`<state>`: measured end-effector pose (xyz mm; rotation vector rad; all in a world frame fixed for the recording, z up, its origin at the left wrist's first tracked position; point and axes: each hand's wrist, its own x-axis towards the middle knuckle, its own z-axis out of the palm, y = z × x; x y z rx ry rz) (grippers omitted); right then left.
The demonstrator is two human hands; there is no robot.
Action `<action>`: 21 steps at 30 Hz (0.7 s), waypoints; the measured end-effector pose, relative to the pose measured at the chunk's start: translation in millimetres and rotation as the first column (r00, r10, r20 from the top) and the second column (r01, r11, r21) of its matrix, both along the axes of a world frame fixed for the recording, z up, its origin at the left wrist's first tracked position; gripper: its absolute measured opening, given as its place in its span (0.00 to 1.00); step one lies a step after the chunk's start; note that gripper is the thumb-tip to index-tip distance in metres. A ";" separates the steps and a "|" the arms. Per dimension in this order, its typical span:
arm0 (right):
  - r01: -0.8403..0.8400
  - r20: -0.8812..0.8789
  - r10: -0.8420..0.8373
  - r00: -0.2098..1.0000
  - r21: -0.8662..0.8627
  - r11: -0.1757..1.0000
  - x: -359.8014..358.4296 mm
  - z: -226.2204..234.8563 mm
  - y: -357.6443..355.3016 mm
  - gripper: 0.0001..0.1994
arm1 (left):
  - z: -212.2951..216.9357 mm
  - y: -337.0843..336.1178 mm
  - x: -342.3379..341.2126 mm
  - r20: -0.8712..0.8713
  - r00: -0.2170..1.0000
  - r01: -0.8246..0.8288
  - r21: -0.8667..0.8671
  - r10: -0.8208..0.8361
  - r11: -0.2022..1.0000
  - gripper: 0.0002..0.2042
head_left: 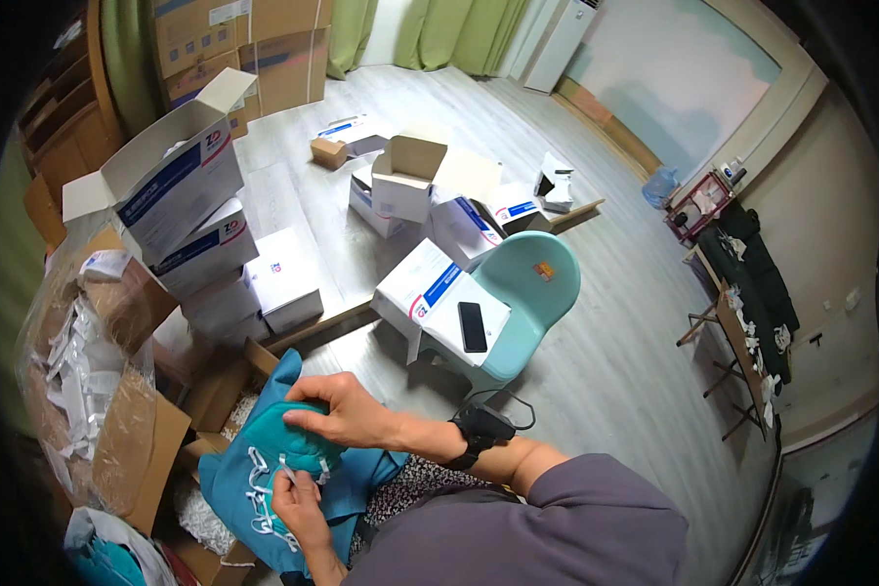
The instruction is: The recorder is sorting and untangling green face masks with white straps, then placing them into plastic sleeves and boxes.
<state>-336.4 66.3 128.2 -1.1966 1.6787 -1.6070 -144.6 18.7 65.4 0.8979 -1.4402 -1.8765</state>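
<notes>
A teal, cup-shaped piece [308, 447] that looks like a face mask lies over my lap, with white elastic straps [256, 479] along its side. My right hand [337, 410] is closed on its upper edge, thumb on top. Lower down, the fingers of my left hand [303, 508] pinch a white strap close to the teal material. Beneath both hands a blue cloth [230, 488] spreads across my lap. A black device [483, 425] with a cable is strapped to my right wrist.
Open cartons with white filling [205, 518] and a plastic-lined carton [132, 430] stand at the left. Beyond are stacked white boxes [200, 244]. A phone [473, 327] lies on a white box on the turquoise chair [547, 293]. A folding table [737, 342] stands far right.
</notes>
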 end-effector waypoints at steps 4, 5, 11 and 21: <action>0.013 -0.006 -0.013 1.000 0.027 1.000 5.6 -5.8 -4.0 0.09 | -7.7 16.9 -17.6 -0.036 0.999 0.003 -0.132 -0.007 0.991 0.14; 0.021 -0.016 -0.021 1.000 0.037 0.999 6.7 -7.4 -4.4 0.09 | -7.5 16.3 -18.8 0.013 1.000 0.027 -0.112 -0.026 0.993 0.13; 0.099 -0.072 -0.097 0.993 0.028 0.995 -7.3 -9.5 -4.0 0.08 | -9.7 10.8 -14.6 0.201 0.974 0.132 -0.127 -0.105 0.983 0.04; 0.127 -0.225 -0.106 0.969 0.082 0.989 -18.6 -19.3 -0.2 0.08 | -2.2 -29.8 29.6 0.454 0.825 0.553 -0.529 -0.335 0.643 0.08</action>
